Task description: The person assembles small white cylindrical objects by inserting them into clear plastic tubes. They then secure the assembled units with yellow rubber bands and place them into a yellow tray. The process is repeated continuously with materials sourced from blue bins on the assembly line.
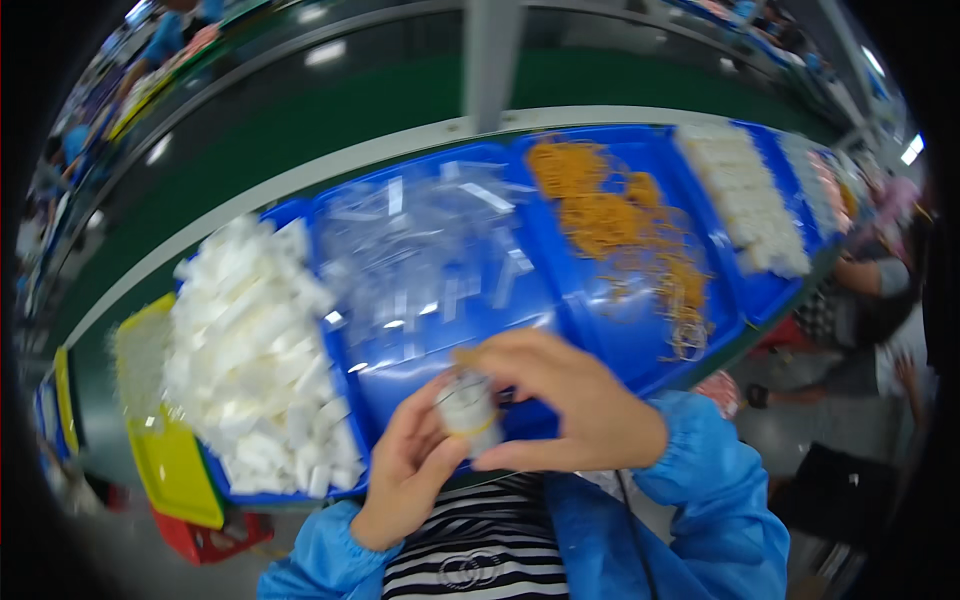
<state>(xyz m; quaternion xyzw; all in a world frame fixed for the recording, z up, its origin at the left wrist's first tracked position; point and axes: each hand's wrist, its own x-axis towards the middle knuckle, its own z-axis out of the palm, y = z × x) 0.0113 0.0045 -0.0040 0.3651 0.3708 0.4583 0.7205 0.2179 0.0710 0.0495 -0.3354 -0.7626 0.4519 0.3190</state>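
My left hand [412, 455] is closed around a whitish bundle [468, 408], short and roughly cylindrical, with a yellowish band round its lower part. My right hand [570, 405] curls over from the other side, its thumb near the bundle's base. Between its fingers and the bundle's top shows a bit of orange-brown, perhaps a rubber band [466, 356]; motion blurs it. Just beyond my hands is a blue tray [400, 385] of clear plastic pieces [430, 240]. Orange rubber bands [600, 215] lie in the blue tray [635, 370] to its right.
White pieces [250, 350] are heaped at the left, beside a yellow tray [175, 470]. White bundles [745, 195] fill a tray at the far right. Behind the trays runs a green conveyor belt [400, 110], with a grey post [490, 70]. Another person [880, 290] is at the right.
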